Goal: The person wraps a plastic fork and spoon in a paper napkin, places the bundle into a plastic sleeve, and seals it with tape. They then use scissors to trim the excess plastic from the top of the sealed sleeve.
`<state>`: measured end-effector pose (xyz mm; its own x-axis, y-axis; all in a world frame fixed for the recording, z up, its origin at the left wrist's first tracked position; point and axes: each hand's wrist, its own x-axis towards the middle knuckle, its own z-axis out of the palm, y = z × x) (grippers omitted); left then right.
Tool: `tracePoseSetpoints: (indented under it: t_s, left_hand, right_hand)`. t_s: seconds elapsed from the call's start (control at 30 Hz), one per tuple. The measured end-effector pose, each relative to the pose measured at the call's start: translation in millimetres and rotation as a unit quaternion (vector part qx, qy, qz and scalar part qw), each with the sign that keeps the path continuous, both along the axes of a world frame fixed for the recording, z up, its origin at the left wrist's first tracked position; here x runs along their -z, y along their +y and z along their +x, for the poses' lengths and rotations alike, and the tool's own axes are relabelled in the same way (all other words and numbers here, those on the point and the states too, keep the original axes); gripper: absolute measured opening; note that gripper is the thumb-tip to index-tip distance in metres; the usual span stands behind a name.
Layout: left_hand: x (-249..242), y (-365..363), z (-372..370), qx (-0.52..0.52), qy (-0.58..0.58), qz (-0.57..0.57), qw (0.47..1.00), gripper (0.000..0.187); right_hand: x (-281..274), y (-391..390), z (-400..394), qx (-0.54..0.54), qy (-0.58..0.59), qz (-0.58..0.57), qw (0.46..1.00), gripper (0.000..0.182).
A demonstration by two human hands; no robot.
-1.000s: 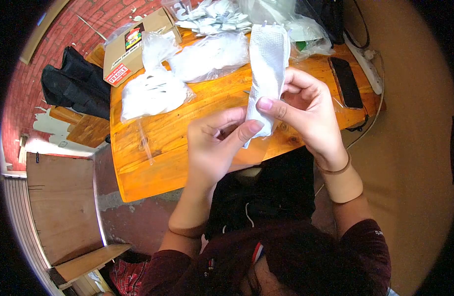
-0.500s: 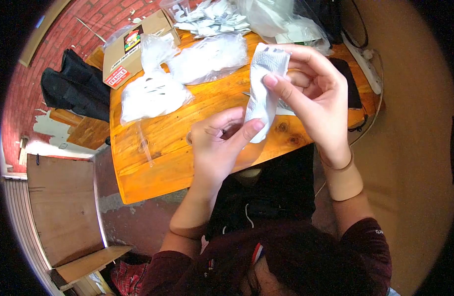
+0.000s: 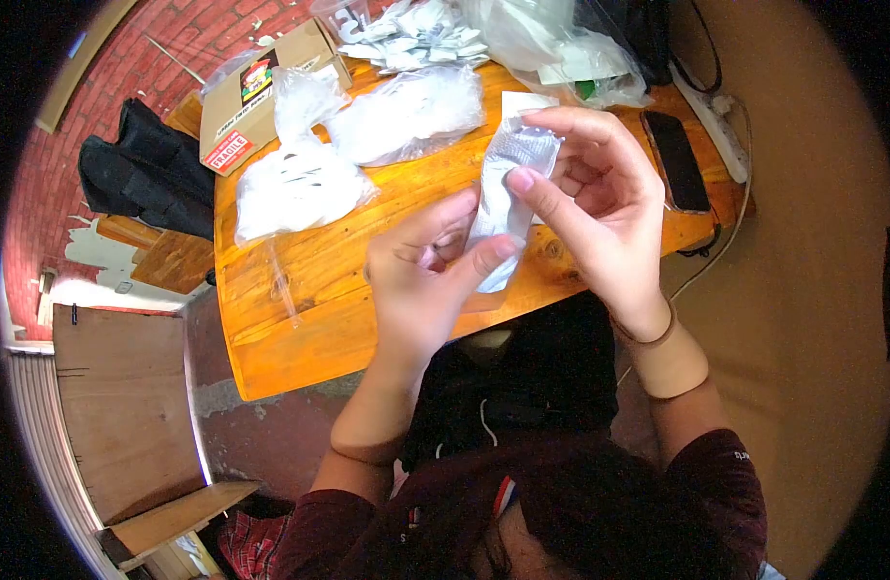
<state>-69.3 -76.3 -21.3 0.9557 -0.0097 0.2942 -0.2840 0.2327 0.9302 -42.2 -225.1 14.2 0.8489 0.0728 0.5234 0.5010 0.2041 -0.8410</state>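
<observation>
A white mesh-textured strip (image 3: pixel 508 188) is held upright above the near edge of the orange wooden table (image 3: pixel 309 280). My left hand (image 3: pixel 421 280) pinches its lower end between thumb and fingers. My right hand (image 3: pixel 590 208) grips its upper end, with the fingers curled over the folded top. Both hands are close together over the table's front edge.
Clear plastic bags of white items (image 3: pixel 295 184) lie on the table's left and middle. A cardboard box with a red FRAGILE label (image 3: pixel 247 101) stands at the back left. A black phone (image 3: pixel 677 159) lies at the right. More bags and white pieces (image 3: pixel 416 29) crowd the back. A black bag (image 3: pixel 145 169) is beyond the table's left edge.
The long strip has been folded down and shortened. My right hand moved from the strip's middle up to its top, then came lower and closer to my left hand.
</observation>
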Motion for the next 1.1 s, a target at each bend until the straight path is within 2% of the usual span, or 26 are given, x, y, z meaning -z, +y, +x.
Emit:
tracePoseSetpoints:
  t_s: [0.07,0.17,0.27,0.57,0.67,0.8,0.93,1.03,1.1]
  left_hand:
    - [-2,1,-1,0.019,-0.033,0.017,0.999,0.049]
    - [-5,5,-1,0.045,0.001,-0.005,0.999,0.056]
    - [-6,8,-1,0.013,0.005,0.021,1.0,0.059]
    - [-5,5,1,-0.008,-0.034,-0.002,0.999,0.054]
    - [-9,1,1,-0.007,-0.033,-0.019,0.999,0.053]
    - [-10,1,1,-0.001,-0.037,-0.03,0.999,0.053]
    - [-12,0,1,0.004,-0.075,-0.009,0.997,0.054]
    - [-12,-1,2,0.001,-0.109,0.004,0.994,0.051]
    - [-11,0,4,-0.002,-0.137,0.032,0.99,0.048]
  right_hand:
    - [-2,0,1,0.003,0.002,0.014,1.0,0.032]
    - [-3,-3,2,0.001,0.013,0.006,1.0,0.031]
    - [-3,-4,2,-0.002,0.019,0.022,1.0,0.032]
    - [2,-1,-4,0.018,-0.024,-0.011,0.999,0.026]
    - [9,-3,-1,0.042,-0.076,-0.052,0.995,0.025]
    - [5,-3,-7,0.053,-0.065,-0.111,0.99,0.022]
    - [-1,-8,-1,0.101,-0.187,-0.198,0.957,0.021]
    - [-4,-11,-3,0.08,-0.166,-0.228,0.956,0.018]
    - [-7,-16,-1,0.061,-0.2,-0.264,0.942,0.017]
